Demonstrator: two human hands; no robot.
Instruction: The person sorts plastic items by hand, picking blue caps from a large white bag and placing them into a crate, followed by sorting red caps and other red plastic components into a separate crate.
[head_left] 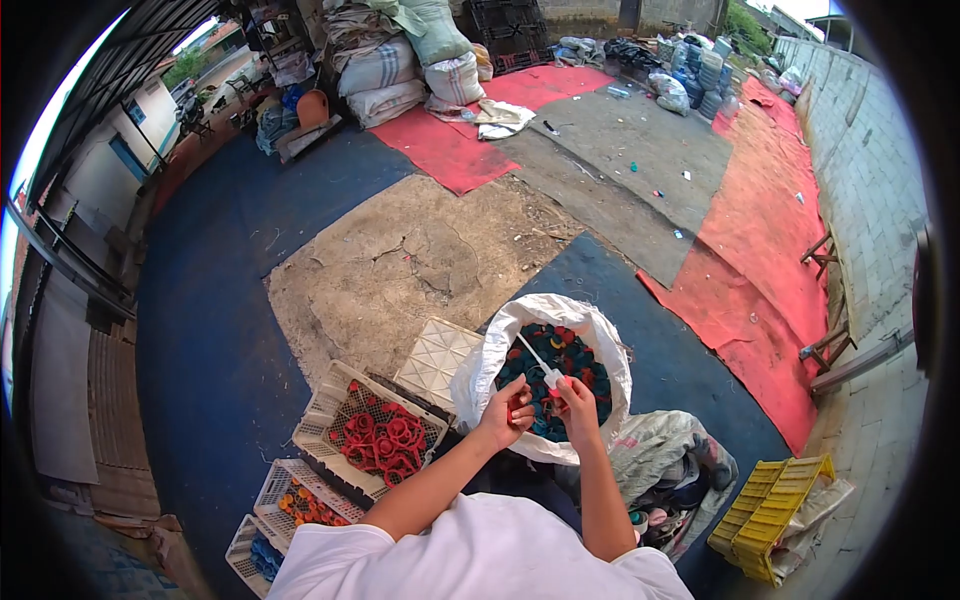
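Note:
My right hand point(579, 408) is closed round a white plastic pump head point(552, 377) with a long thin dip tube, which points up and to the left. Bits of red show by its fingers. My left hand point(503, 415) is curled round a small red plastic piece point(516, 404), mostly hidden by the fingers. Both hands are over an open white woven sack point(607, 345), a short gap apart. Inside the sack lies a heap of dark green, red and orange plastic caps point(571, 352).
Left of the sack stand a crate of red rings point(385, 440), a crate of orange pieces point(305, 503) and a crate of blue pieces point(264, 556). A second sack point(660, 440) lies right, near yellow crates point(765, 515). Full sacks point(380, 70) are stacked behind.

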